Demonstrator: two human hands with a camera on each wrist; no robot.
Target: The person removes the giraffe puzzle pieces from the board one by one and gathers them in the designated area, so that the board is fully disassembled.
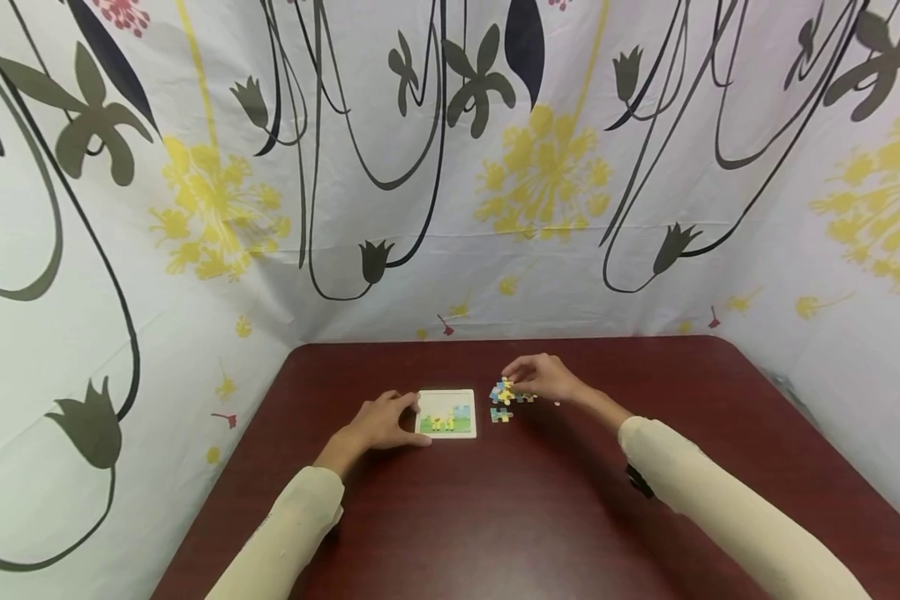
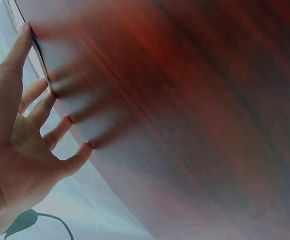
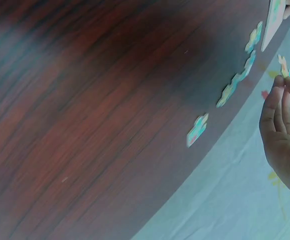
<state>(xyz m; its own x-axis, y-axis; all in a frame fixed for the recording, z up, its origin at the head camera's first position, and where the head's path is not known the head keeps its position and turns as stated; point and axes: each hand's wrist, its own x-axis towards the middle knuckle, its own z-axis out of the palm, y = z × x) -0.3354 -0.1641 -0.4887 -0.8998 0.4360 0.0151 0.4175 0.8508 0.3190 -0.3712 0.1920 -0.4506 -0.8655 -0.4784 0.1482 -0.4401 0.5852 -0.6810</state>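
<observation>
A small jigsaw puzzle board with a pale frame lies on the table, pieces forming a green, blue and yellow picture along its lower part. My left hand rests at its left side, thumb and fingers spread; in the left wrist view the fingertips touch the tabletop and the board's edge. To the right of the board, my right hand pinches a puzzle piece between thumb and fingertips, raised above the table. Below it lie several loose puzzle pieces, strung out in the right wrist view.
The dark red-brown table has rounded far corners. Floral-printed white cloth hangs behind it and along both sides. A tiny pale speck lies right of the loose pieces.
</observation>
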